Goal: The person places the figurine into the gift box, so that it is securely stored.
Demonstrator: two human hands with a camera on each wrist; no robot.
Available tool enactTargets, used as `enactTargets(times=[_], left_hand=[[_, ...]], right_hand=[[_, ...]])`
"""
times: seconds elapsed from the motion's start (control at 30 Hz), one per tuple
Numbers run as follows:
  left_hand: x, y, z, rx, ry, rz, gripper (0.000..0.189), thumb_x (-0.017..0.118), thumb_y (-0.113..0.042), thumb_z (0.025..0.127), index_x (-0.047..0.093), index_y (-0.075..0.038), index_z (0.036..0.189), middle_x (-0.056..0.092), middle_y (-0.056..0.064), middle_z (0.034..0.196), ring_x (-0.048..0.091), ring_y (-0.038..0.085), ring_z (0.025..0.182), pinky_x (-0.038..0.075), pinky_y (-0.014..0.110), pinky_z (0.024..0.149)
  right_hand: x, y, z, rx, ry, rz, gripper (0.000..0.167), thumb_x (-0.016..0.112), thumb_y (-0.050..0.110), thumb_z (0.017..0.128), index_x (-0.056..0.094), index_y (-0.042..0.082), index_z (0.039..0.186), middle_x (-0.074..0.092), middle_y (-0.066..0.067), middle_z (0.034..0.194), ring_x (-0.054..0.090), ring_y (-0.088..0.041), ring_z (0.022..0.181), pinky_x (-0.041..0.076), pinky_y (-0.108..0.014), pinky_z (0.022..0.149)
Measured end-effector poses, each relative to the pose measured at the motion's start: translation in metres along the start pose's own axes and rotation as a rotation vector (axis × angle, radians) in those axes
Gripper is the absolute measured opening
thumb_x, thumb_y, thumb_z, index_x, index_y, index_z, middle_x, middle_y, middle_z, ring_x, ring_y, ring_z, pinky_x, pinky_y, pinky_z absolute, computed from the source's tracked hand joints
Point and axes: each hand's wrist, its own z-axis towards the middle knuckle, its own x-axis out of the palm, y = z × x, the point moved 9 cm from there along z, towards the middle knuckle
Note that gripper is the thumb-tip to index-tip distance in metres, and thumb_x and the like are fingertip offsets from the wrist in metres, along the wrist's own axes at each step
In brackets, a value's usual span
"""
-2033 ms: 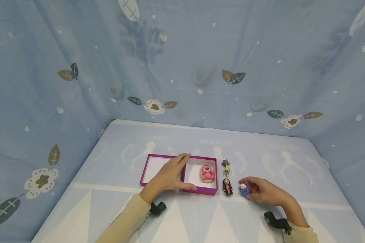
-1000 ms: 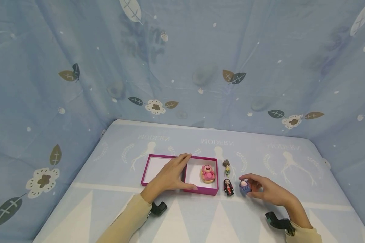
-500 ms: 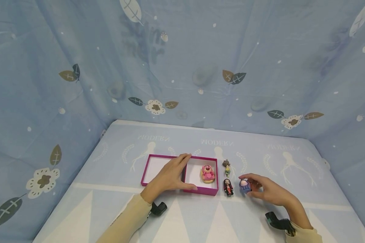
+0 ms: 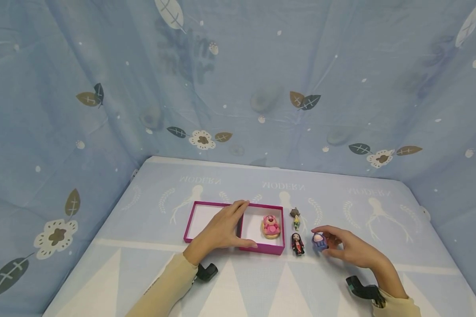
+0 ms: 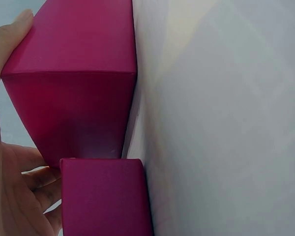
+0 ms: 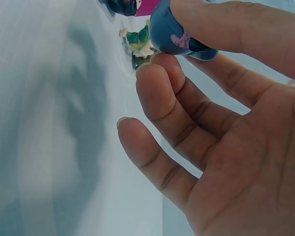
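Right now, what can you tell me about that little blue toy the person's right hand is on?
The little blue toy is a small rounded figure, mostly blue with a pale pink patch on top, and looks like smooth moulded plastic. It sits just right of a dark-haired doll figure, apart from it, over the pale blue cloth. The right hand pinches it between curled fingers and thumb; the right wrist view shows a finger across its top. Whether it rests on the cloth or is slightly lifted, I cannot tell.

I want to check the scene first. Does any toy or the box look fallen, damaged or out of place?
Nothing stands out. The pink bear sits inside the magenta box, the right hand pinches the blue figure, and two small figures lie beside the box.
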Motion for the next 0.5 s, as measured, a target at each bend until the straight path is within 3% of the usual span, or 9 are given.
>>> enactTargets(times=[0.5], left_hand=[[-0.0007, -0.0006, 0.0007, 0.007, 0.005, 0.002, 0.119, 0.069, -0.078, 0.066, 0.028, -0.011, 0.155, 0.036, 0.004, 0.155, 0.042, 0.023, 0.138, 0.039, 0.044, 0.112]], right_hand=[[0.001, -0.0013, 0.0003, 0.002, 0.001, 0.013, 0.055, 0.075, 0.016, 0.086, 0.053, 0.007, 0.136, 0.055, 0.0, 0.101, 0.05, -0.016, 0.08, 0.045, -0.022, 0.068]])
